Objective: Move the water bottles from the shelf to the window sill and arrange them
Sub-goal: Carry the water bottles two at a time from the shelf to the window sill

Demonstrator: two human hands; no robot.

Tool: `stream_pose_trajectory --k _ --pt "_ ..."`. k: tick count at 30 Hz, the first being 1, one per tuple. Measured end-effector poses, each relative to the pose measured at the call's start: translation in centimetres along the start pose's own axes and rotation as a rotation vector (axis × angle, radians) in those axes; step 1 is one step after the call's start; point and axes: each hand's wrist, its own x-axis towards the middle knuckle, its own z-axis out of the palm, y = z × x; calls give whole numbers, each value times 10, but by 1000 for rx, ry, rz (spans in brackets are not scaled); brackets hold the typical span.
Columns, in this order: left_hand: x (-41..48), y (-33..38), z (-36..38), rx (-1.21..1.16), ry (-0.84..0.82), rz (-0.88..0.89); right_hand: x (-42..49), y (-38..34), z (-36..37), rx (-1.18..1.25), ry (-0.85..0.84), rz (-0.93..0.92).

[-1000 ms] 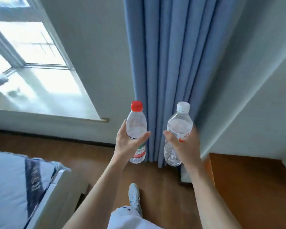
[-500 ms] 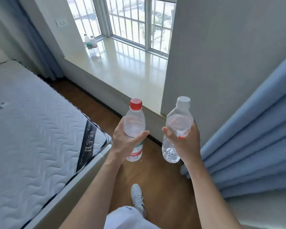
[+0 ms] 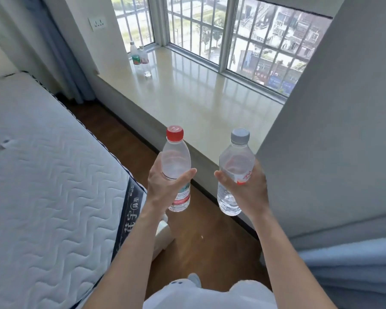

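My left hand (image 3: 165,186) grips a clear water bottle with a red cap (image 3: 176,157) upright by its middle. My right hand (image 3: 247,188) holds a second clear bottle with a white cap (image 3: 235,161), also upright. Both hang over the wooden floor, just short of the near edge of the beige window sill (image 3: 201,101). At the sill's far left end stand two bottles side by side, one with a green label (image 3: 135,53) and one with a red label (image 3: 143,55).
A white quilted mattress (image 3: 42,175) fills the left side, leaving a narrow strip of wooden floor (image 3: 207,241) along the sill. A grey wall corner (image 3: 332,130) stands at the right, with a blue curtain (image 3: 354,270) below it. The barred window (image 3: 243,32) backs the sill.
The view has swung left from the blue curtain to the window sill and come closer to it. Both hands kept their bottles upright in front of me.
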Motion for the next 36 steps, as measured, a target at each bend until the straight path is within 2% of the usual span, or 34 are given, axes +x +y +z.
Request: stream_pose_trajectory --k 10,20,24,36 --pt "96 -22 -6 45 109 -42 107 9 62 47 -124 22" --pt "259 -24 14 7 232 -125 291 -1 138 105 -364 -23" --pt "310 -17 14 19 270 -139 352 -9 166 129 -403 -72" --pt "404 -41 -51 51 463 -160 426 -35 292 144 -662 -170"
